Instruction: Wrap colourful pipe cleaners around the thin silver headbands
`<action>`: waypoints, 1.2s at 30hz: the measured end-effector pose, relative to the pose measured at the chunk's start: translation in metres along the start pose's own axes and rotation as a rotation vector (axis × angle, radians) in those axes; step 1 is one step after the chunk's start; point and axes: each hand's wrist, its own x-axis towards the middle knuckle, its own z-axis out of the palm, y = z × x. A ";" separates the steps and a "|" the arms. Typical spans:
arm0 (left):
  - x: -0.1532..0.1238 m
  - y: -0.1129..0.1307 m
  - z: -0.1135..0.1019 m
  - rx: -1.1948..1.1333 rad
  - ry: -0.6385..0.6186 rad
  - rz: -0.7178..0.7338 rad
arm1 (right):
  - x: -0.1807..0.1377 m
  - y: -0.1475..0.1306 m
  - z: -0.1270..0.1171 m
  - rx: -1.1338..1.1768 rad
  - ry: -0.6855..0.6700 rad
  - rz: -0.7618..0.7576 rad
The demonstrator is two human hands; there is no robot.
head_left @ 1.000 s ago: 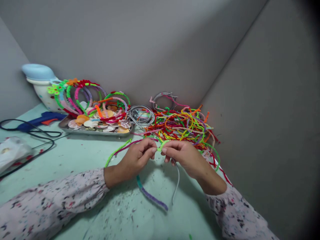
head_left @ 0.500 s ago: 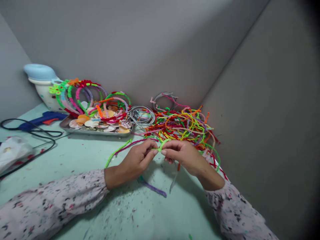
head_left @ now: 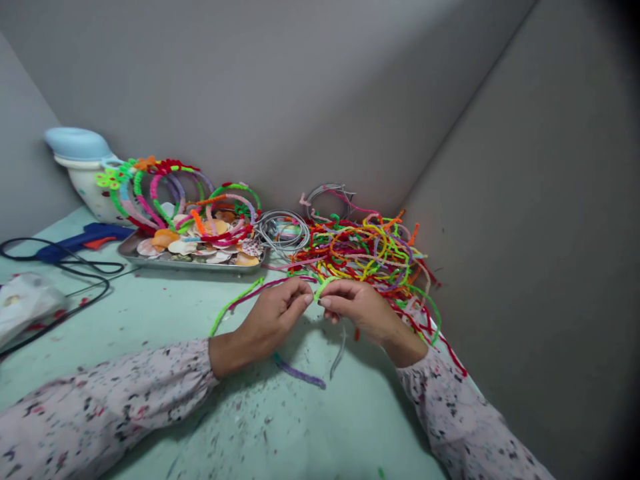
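Observation:
Between my hands, a bright green pipe cleaner (head_left: 323,288) bends in a small arc over the table. My left hand (head_left: 277,312) pinches it with thumb and forefinger near its left end. My right hand (head_left: 357,308) is closed on it from the other side, the fingertips of both hands almost touching. A purple pipe cleaner piece (head_left: 301,376) hangs or lies below my left hand; I cannot tell how it is attached. Under my right hand a grey wire end (head_left: 339,353) dangles. Green and magenta pipe cleaner lengths (head_left: 220,315) extend left of my left hand.
A tangled heap of coloured pipe cleaners (head_left: 370,250) lies behind my hands, beside grey wire coils (head_left: 284,230). Farther left are a metal tray (head_left: 200,265) with shells and wrapped headbands (head_left: 165,190), a blue glue gun (head_left: 75,243) with black cord, and a blue-lidded container (head_left: 80,150).
My right hand and forearm have shifted slightly left and rotated around the green pipe cleaner. The purple piece and the grey wire end have swung a little left and up.

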 end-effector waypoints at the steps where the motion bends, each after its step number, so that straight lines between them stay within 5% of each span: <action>1: 0.000 0.000 0.000 -0.004 0.001 -0.010 | 0.000 0.002 0.000 0.005 -0.002 -0.008; 15: 0.002 -0.006 0.000 -0.030 0.023 -0.082 | 0.007 0.023 0.009 0.130 0.079 -0.069; 36: 0.005 -0.012 0.001 -0.006 -0.003 -0.143 | 0.008 0.026 0.015 -0.020 0.157 -0.035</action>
